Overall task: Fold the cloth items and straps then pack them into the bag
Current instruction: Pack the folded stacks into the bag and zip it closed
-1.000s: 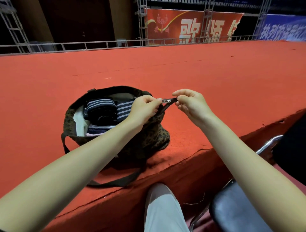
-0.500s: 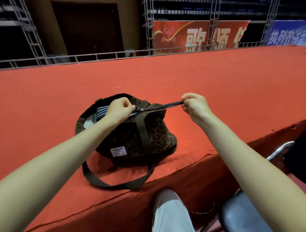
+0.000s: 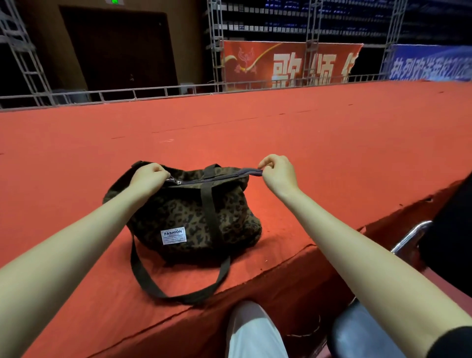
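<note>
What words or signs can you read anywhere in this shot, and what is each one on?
"FASHION": white label sewn on the front of the leopard-print bag; the smaller lines under it are too small to read.
"歌颂": large pale characters on the red banner behind the stage; a third character is cut off.
White characters on the blue banner at far right: too blurred to read.
Green lit sign above the dark doorway: cut off, unreadable.

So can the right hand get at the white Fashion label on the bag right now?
Probably, once it lets go. The right hand is pinching the zipper end, so it is busy. The label faces the person on the bag, uncovered, with nothing lying between.
</note>
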Motion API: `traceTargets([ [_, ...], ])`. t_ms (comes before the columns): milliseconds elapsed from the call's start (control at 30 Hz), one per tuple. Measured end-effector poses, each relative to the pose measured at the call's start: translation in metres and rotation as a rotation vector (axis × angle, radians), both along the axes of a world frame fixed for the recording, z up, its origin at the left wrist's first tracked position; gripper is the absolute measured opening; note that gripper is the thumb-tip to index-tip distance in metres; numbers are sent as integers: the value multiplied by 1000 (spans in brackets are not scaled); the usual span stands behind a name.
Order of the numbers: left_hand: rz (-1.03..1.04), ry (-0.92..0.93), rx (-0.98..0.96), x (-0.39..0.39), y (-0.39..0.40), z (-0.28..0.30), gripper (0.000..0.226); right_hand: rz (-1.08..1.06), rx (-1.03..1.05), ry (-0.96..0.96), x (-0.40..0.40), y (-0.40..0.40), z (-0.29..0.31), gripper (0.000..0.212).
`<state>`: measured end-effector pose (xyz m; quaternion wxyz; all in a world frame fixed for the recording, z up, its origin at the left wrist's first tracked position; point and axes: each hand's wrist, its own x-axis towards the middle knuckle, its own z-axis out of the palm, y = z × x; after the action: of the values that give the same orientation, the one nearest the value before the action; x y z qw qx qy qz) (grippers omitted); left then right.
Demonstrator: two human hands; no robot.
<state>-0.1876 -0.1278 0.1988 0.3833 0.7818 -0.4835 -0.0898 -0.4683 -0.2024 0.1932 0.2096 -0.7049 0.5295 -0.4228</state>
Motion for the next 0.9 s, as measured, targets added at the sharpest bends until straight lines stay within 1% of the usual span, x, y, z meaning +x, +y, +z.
traceTargets([
  [100,-40,-168,118,-2,5,-4,19,23,-216,231,21,11,-1,26],
  [200,-81,-329,181,-3,11,-9,25,82,-540,454,51,27,-7,21],
  [267,-101,-454,209,-2,15,-14,27,155,-676,614,73,31,-13,26],
  [333,-159,-570,221,0,18,-20,32,291,-654,765,94,36,-16,36],
  [400,-248,-616,247,2,21,-25,38,418,-542,879,110,39,-23,51],
  [467,-278,-642,272,2,25,-29,35,437,-486,932,119,36,-32,65],
  [500,-262,-680,241,1,26,-31,31,419,-485,942,120,33,-36,70],
  [567,-200,-762,85,0,27,-39,26,373,-534,912,119,26,-41,71],
  [600,-183,-754,15,-2,27,-43,25,358,-561,885,117,22,-43,69],
  [667,-173,-665,-56,-9,26,-48,24,353,-590,838,115,15,-43,64],
  [767,-128,-517,-44,-15,25,-44,26,375,-645,811,115,7,-37,55],
  [900,-157,-364,26,-8,18,-24,36,441,-747,759,119,-1,-12,48],
])
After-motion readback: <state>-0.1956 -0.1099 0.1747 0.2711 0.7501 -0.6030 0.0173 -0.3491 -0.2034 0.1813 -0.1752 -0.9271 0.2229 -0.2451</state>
